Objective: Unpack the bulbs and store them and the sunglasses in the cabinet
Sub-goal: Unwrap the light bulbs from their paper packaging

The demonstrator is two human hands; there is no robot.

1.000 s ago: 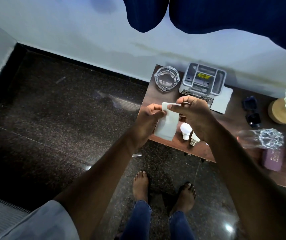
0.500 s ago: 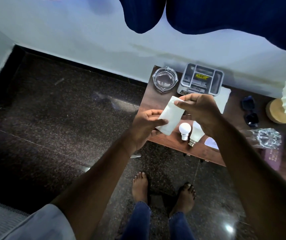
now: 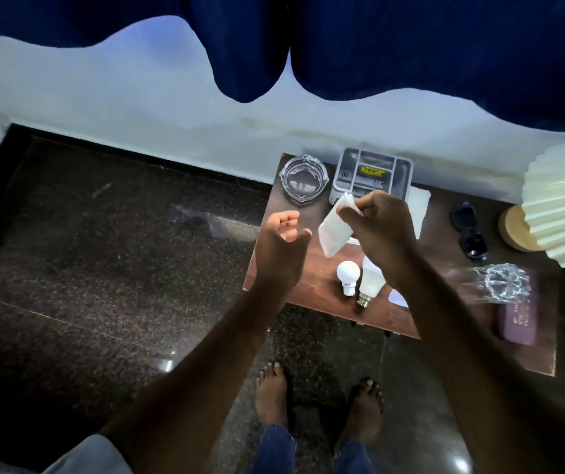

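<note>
My right hand (image 3: 378, 230) pinches the top corner of a white bulb box (image 3: 335, 230), which hangs tilted above the brown table (image 3: 308, 289). Just left of the box, my left hand (image 3: 282, 246) is open with fingers spread, touching nothing. Below the box, two white bulbs lie side by side on the table: a small round one (image 3: 348, 276) and a larger one (image 3: 369, 279) with a metal base toward me. The dark sunglasses (image 3: 469, 230) lie at the table's right, beside the lamp.
At the table's back stand a glass ashtray (image 3: 304, 177) and a grey compartment tray (image 3: 371, 174) with white paper (image 3: 419, 203) beside it. A pleated lamp (image 3: 563, 208), a crinkled clear wrapper (image 3: 503, 282) and a purple case (image 3: 519, 318) occupy the right. My bare feet stand on dark floor.
My left hand let go of the box and opened. The right hand lifted the box slightly toward the table's back, holding it alone.
</note>
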